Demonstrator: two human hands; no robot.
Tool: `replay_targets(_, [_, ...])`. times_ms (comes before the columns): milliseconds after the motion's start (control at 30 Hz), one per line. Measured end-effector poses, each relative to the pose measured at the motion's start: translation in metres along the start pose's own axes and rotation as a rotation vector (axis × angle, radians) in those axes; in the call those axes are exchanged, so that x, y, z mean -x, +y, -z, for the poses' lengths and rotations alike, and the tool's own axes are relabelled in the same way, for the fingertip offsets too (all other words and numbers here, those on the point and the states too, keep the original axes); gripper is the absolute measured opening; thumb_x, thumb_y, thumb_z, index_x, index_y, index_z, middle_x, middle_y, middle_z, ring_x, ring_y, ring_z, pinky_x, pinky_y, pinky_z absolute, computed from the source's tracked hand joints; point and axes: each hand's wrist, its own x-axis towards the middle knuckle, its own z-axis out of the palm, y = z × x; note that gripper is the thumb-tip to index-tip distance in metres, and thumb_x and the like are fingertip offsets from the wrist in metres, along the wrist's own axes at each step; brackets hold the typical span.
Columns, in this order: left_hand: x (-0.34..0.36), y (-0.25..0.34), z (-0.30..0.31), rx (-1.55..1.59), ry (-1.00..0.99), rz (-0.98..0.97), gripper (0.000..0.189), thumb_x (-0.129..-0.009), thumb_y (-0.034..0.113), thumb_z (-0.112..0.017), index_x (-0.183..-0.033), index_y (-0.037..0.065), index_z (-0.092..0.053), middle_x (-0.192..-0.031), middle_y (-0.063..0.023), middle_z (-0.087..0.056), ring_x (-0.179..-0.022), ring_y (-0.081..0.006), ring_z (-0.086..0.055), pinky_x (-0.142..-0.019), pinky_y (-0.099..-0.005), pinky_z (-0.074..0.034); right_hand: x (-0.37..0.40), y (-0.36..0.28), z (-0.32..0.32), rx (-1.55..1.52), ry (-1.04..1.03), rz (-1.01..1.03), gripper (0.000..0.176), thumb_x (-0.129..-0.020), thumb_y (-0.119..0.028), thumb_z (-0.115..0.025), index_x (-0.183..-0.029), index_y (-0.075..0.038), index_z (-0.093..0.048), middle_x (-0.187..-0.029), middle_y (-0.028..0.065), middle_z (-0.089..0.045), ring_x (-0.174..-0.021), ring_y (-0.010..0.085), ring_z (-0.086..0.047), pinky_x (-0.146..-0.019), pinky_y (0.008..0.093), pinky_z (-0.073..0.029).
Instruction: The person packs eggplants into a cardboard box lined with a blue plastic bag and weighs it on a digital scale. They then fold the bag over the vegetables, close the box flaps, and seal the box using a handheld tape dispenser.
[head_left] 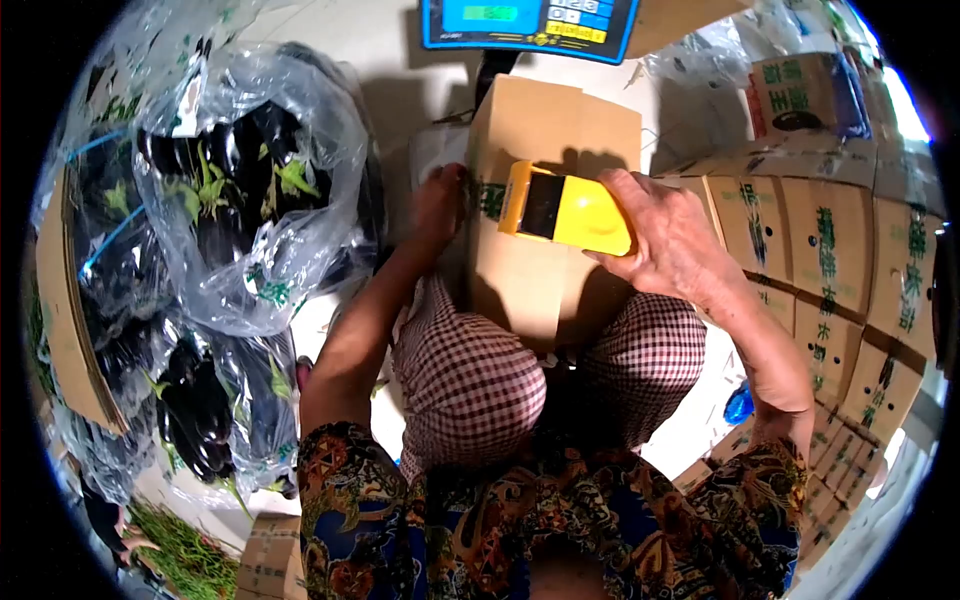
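Note:
A closed cardboard box [545, 120] stands between my knees, its top seam running toward me. My right hand [665, 235] grips a yellow tape dispenser [595, 215] with a dark window in its side, held over the top of the box. The dispenser's front end is near the left edge of the box top. My left hand [438, 205], in shadow, is closed at the left side of the box, its fingers curled against that edge and partly hard to see.
A blue-framed digital scale display [530, 22] stands beyond the box. Clear plastic bags [330, 130] of eggplants [230, 165] lie at the left. Printed cardboard boxes [835, 250] are stacked on the right. Green stalks [180, 550] lie at the lower left.

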Motion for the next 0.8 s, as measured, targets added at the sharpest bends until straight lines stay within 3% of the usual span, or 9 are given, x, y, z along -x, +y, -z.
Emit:
replay_targets(100, [-0.066,0.069,0.069,0.224,0.25,-0.094,0.028,-0.09,0.014,-0.056,-0.116,0.005,-0.056,-0.097,-0.0197,-0.062,-0.085,-0.0379,-0.06,-0.074,-0.048,-0.048,0.003,0.001,0.0,0.025,-0.046,-0.048,0.05,-0.071,-0.02,-0.071,-0.109,-0.001,-0.046,-0.083,0.0198,-0.061,-0.063,0.034,-0.064,-0.058,0.0419,-0.055])
replay_targets(167, [-0.113,0.112,0.099,0.083,0.356,-0.542,0.036,-0.088,0.023,-0.061,-0.119,0.005,-0.056,-0.096,-0.0153,-0.063,-0.084,-0.0358,-0.06,-0.075,-0.0463,-0.048,-0.001,0.0,0.001,0.058,-0.062,-0.033,0.054,-0.07,-0.022,-0.073,-0.111,0.0,-0.046,-0.083,0.0193,-0.06,-0.067,0.0344,-0.064,-0.059,0.0413,-0.055])
replay_targets(233, [-0.143,0.132,0.086,-0.05,0.188,-0.71,0.048,-0.083,0.027,-0.068,-0.122,0.002,-0.055,-0.102,-0.0161,-0.063,-0.092,-0.0337,-0.061,-0.08,-0.0411,-0.049,0.001,0.001,0.002,0.086,-0.052,-0.014,0.062,-0.067,-0.027,-0.077,-0.112,0.001,-0.046,-0.086,0.0185,-0.06,-0.073,0.034,-0.064,-0.06,0.0406,-0.054])
replay_targets(267, [-0.144,0.136,0.079,-0.097,-0.038,-0.703,0.054,-0.079,0.033,-0.071,-0.121,0.002,-0.056,-0.092,-0.0131,-0.06,-0.083,-0.0318,-0.059,-0.077,-0.041,-0.048,0.002,0.0,0.004,0.088,-0.072,-0.027,0.063,-0.066,-0.027,-0.077,-0.113,0.001,-0.046,-0.086,0.0183,-0.06,-0.074,0.0337,-0.064,-0.06,0.0406,-0.054])
replay_targets(400, [-0.142,0.145,0.062,-0.321,0.03,-0.765,0.054,-0.078,0.05,-0.067,-0.112,0.008,-0.062,-0.087,-0.0117,-0.061,-0.077,-0.0235,-0.061,-0.068,-0.0397,-0.046,0.008,0.007,0.002,0.053,-0.075,-0.017,0.066,-0.067,-0.028,-0.077,-0.118,0.002,-0.047,-0.088,0.0175,-0.059,-0.072,0.0332,-0.063,-0.06,0.0412,-0.053])
replay_targets(467, [-0.145,0.144,0.061,-0.419,-0.002,-0.744,0.051,-0.081,0.051,-0.064,-0.11,0.01,-0.061,-0.089,-0.0118,-0.061,-0.082,-0.0244,-0.062,-0.07,-0.0395,-0.046,0.006,0.007,0.002,0.018,-0.066,-0.022,0.068,-0.07,-0.027,-0.073,-0.126,0.001,-0.047,-0.09,0.0185,-0.059,-0.073,0.0331,-0.063,-0.06,0.0411,-0.052])
replay_targets(600, [-0.145,0.144,0.064,-0.548,-0.088,-0.7,0.045,-0.086,0.051,-0.057,-0.108,0.013,-0.058,-0.093,-0.0119,-0.062,-0.092,-0.026,-0.062,-0.076,-0.0404,-0.047,0.004,0.006,-0.005,0.031,0.047,0.057,0.047,-0.07,-0.014,-0.068,-0.11,0.002,-0.05,-0.081,0.0159,-0.053,-0.061,0.0322,-0.057,-0.054,0.0385,-0.052])
replay_targets(700, [-0.144,0.148,0.067,-0.515,-0.092,-0.687,0.043,-0.089,0.051,-0.052,-0.108,0.012,-0.056,-0.094,-0.0122,-0.063,-0.092,-0.0274,-0.062,-0.079,-0.0422,-0.047,0.016,0.019,0.004,-0.002,-0.05,0.0,0.059,-0.074,-0.019,-0.066,-0.126,0.001,-0.048,-0.092,0.0209,-0.058,-0.077,0.0326,-0.063,-0.068,0.0425,-0.056])
replay_targets(800, [-0.143,0.149,0.069,-0.5,-0.126,-0.694,0.046,-0.09,0.05,-0.051,-0.112,0.01,-0.055,-0.094,-0.013,-0.058,-0.09,-0.0296,-0.06,-0.077,-0.0432,-0.048,0.037,0.04,0.011,-0.023,-0.07,-0.018,0.048,-0.073,-0.02,-0.07,-0.111,-0.001,-0.048,-0.083,0.0179,-0.057,-0.065,0.0308,-0.062,-0.056,0.0399,-0.056])
